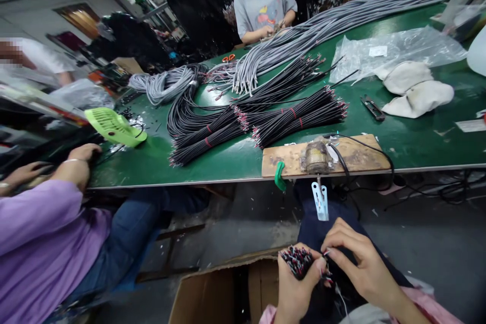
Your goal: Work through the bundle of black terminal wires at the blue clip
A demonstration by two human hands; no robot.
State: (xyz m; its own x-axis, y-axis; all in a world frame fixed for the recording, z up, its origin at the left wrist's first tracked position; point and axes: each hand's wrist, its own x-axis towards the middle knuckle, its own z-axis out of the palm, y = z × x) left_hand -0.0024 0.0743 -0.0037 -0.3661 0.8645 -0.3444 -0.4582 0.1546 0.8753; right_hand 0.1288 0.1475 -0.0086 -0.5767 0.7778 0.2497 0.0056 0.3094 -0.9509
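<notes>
My left hand (299,288) is wrapped round a thick bundle of black cables (297,261), whose stripped ends show red, white and black wires. Beside it, my right hand (351,255) pinches the end of a single cable (326,253) between thumb and forefinger. A few more wire ends (326,278) stick out near my left thumb. Just above the hands, a light blue clothes peg (320,201) hangs on the shaft of a small motor (317,158), which is fixed to a wooden board (357,154) at the table's edge.
On the green table (152,169) lie tied black cable bundles (299,119), long grey cables (341,20), a cutter (372,108), white gloves (417,91) and a green fan (114,126). A cardboard box (205,293) stands below. A co-worker in purple (49,233) sits left; another person (264,5) works opposite.
</notes>
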